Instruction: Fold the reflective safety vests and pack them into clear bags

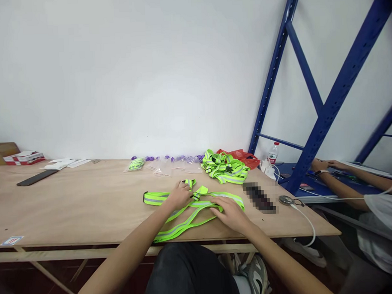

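A neon-green reflective strap with a silver-grey stripe lies in loose loops before me, near the table's front edge. A black buckle shows at its left end. My left hand is closed on the strap near the middle, its fingertips by a short upper piece; the exact grip is partly hidden. My right hand rests over the right-hand loops, fingers extended and thumb apart, touching the strap.
A heap of similar green straps lies behind, beside a red plastic bag. Clear bags and a bagged strap are along the wall. A round device with a cable and a blue rack stand right, where another person's arms show.
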`<control>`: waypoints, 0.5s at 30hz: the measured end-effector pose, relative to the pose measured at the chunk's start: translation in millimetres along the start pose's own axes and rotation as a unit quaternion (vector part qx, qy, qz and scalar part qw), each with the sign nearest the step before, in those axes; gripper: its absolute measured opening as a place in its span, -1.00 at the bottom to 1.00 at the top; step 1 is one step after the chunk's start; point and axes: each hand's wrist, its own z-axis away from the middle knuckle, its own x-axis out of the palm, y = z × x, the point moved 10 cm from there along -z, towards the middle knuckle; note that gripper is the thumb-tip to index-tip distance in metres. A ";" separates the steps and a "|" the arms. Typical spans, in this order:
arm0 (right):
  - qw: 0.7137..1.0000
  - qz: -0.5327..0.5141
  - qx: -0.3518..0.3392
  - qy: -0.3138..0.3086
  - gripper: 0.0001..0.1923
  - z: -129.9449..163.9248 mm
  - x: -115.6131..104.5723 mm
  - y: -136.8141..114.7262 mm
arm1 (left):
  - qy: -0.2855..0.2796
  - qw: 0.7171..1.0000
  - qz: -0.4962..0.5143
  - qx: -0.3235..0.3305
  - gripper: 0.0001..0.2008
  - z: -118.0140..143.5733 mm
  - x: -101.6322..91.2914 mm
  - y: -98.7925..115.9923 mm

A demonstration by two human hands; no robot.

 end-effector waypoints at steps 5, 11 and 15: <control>0.994 -0.003 0.052 0.094 -0.56 -7.5 -22.7 19.1 | 0.098 0.987 0.127 -0.018 -0.62 -4.3 -38.4 2.3; 0.987 -0.048 0.136 0.070 -0.26 -35.0 -23.6 28.1 | 0.224 0.932 0.285 -0.010 -0.50 -11.2 -105.9 19.2; 0.983 -0.094 0.158 0.009 -0.71 -45.1 -10.7 26.3 | 0.287 0.824 0.489 -0.001 -0.50 -9.4 -153.5 18.1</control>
